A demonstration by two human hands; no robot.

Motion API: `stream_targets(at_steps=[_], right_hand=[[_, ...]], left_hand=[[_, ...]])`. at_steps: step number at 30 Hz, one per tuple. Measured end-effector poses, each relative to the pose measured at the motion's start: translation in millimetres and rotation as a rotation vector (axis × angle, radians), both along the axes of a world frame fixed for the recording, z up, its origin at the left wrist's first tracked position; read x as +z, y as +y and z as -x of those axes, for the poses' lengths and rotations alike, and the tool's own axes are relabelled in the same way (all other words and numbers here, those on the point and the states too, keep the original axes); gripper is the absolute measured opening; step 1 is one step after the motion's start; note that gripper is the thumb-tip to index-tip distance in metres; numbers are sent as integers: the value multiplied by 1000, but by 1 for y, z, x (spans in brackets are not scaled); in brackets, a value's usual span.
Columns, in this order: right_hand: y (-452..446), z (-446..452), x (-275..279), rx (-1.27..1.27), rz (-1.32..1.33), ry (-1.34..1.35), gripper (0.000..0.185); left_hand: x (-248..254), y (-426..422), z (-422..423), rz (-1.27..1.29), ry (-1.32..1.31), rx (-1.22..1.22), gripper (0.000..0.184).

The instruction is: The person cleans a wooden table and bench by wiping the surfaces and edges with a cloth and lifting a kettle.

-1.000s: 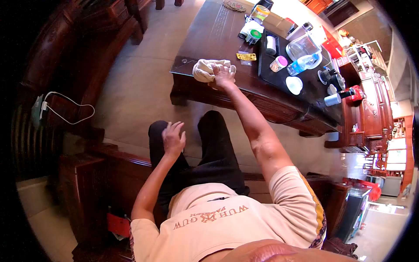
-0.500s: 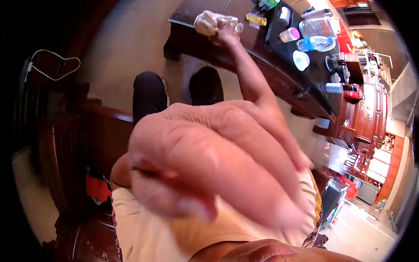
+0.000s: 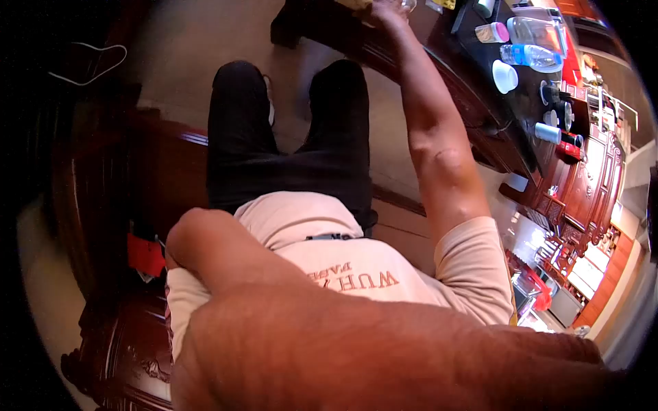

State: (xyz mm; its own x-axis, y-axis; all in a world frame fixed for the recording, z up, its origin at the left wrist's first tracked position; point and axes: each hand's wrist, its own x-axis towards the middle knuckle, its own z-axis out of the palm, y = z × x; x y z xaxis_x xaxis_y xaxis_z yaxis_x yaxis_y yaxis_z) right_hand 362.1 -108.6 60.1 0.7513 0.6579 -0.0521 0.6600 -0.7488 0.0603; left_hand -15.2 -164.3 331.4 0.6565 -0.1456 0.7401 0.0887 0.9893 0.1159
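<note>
My left hand (image 3: pixel 404 353) is very close to the camera along the bottom of the view, its back and wrist large and blurred. Its fingers are lost in the dark lower right, so what they touch is hidden. At the top edge, my right hand (image 3: pixel 391 11) is partly cut off, closed on a pale cloth (image 3: pixel 354 3) at the dark wooden table (image 3: pixel 343 29). Only a strip of the cloth shows.
On the table's dark tray (image 3: pixel 473 42) are a pink-lidded jar (image 3: pixel 492 32), a water bottle (image 3: pixel 531 57), a clear pitcher (image 3: pixel 534 33) and a white bowl (image 3: pixel 505 77). A white cable (image 3: pixel 103 48) hangs at the left; a red item (image 3: pixel 145 255) sits lower left.
My left hand has risen from my knee to close before the camera, then moved toward the lower right. The table and my right hand with the cloth now appear higher in the view.
</note>
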Motion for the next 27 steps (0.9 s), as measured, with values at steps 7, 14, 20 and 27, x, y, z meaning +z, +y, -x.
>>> stream_targets(at_steps=[7, 14, 20, 27], right_hand=[[0, 8, 4, -53, 14, 58, 95], [-3, 2, -7, -22, -3, 127, 92], [2, 15, 12, -93, 2, 116, 95], [1, 2, -7, -87, 6, 121, 97]], left_hand=[[-2, -6, 0, 37, -4, -99, 31], [-4, -1, 3, 65, 30, -152, 30], [-8, 4, 1, 53, 15, -173, 30], [-8, 8, 2, 71, 36, -209, 30]])
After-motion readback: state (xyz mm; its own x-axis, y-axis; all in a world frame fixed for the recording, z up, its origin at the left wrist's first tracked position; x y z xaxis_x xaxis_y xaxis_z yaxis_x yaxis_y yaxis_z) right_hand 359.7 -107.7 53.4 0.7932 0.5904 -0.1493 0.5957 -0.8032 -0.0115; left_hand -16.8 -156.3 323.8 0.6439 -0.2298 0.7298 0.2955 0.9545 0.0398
